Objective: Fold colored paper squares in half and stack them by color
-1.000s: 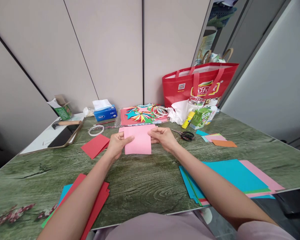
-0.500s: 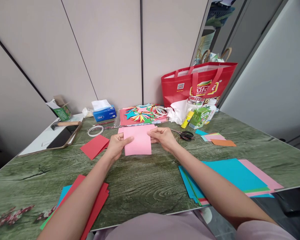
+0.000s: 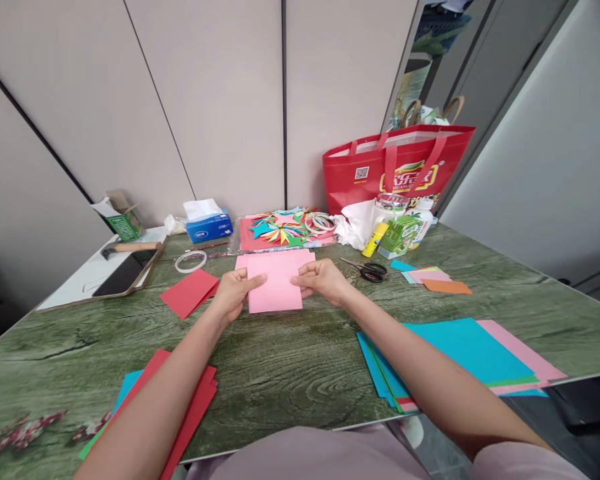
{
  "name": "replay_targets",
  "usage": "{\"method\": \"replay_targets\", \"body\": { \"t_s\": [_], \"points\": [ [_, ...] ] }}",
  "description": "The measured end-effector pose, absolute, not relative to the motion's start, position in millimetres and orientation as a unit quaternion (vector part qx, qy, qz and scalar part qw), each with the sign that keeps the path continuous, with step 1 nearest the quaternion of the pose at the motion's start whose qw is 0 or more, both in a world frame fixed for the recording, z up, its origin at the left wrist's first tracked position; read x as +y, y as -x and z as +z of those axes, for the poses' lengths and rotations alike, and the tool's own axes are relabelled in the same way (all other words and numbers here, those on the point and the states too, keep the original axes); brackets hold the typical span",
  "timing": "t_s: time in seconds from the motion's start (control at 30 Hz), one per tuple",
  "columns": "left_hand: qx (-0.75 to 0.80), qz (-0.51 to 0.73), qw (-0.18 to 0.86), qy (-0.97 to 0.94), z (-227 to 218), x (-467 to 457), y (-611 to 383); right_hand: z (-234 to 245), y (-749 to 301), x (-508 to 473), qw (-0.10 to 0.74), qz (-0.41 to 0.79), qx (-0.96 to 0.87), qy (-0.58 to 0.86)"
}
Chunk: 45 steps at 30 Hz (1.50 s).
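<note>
Between my two hands is a pink sheet of paper, held up a little over the table with its face toward me. My left hand pinches its left edge, thumb in front and fingers behind. On the opposite edge, my right hand grips it the same way. More pink paper shows behind the sheet at the top; whether it is a separate piece I cannot tell. Red paper pieces lie just left of my left hand. Black-handled scissors rest to the right of my right hand.
Coloured paper stacks lie at front left and front right. Along the back stand a tissue pack, paper stars, a glue stick and a red bag. A tape roll, hammer and tablet are left.
My right hand has shifted slightly left along the pink paper's edge. My left hand keeps nearly the same place, and the other things have not moved.
</note>
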<state>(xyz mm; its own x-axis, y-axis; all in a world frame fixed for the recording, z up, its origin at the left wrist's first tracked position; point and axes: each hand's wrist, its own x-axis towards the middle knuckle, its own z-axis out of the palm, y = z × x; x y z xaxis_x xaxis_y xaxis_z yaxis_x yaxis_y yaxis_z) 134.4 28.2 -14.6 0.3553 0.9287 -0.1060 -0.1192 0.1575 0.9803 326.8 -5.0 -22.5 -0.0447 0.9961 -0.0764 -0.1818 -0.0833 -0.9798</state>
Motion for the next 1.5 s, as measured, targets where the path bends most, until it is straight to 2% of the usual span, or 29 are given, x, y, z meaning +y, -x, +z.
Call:
{"method": "replay_targets", "body": {
  "t_s": [0.3, 0.6, 0.87, 1.17, 1.5],
  "points": [
    [0.384, 0.325, 0.678, -0.536, -11.5, 29.6, -127.5, -24.1, -331.7, -2.8, 0.511, 0.572, -0.439, 0.469],
    [0.406, 0.374, 0.627, -0.55, -13.5, 30.5, -129.9, -23.6, -335.4, 0.2, 0.504, 0.567, -0.455, 0.466],
    [0.374, 0.302, 0.669, -0.567, -15.0, 33.2, -123.4, -21.1, -337.9, -1.1, 0.51, 0.56, -0.45, 0.473],
    [0.399, 0.365, 0.598, -0.592, -7.6, 30.2, -128.0, -22.2, -339.1, 1.8, 0.514, 0.553, -0.468, 0.459],
    [0.372, 0.329, 0.627, -0.6, -13.8, 34.1, -122.4, -27.5, -333.3, -0.1, 0.49, 0.573, -0.468, 0.462]
  ]
}}
